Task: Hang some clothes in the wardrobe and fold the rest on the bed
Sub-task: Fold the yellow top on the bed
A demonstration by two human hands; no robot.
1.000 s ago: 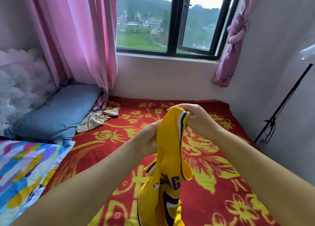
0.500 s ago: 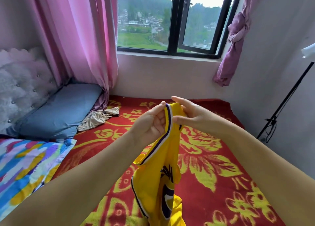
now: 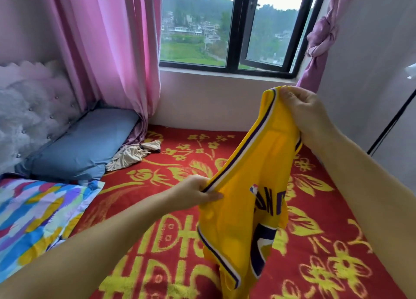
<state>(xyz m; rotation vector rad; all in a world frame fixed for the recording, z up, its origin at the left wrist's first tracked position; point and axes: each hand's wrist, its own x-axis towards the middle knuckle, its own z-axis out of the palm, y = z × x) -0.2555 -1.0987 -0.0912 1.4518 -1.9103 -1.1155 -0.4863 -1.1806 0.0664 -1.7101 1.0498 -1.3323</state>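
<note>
Bedding fills the left edge of the bed: a patterned quilt at the near-left corner, a blue pillow against the tufted headboard, and just beside the pillow a crumpled beige garment lying on the red and yellow blanket toward the far-left corner. Moving right, the left hand sits low over the middle of the bed, its grip a tight pinch of thumb against curled fingers on the striped trim of a yellow jersey. The jersey hangs in the air above the bed, stretched on a slant from that pinch up to the right hand, whose grip is closed with fingers curled over the top of the trim, near the far-right side by the knotted curtain. Below the 2 holds the cloth droops in loose folds, its lower end out of view. It looks light, thin and fully limp, probably a slick mesh that will slide and bunch rather than keep a crease. Best holds seem to be the banded edges or shoulder straps, which are firmer than the body; gripping both shoulders would let it hang flat for a hanger or for laying down.
</note>
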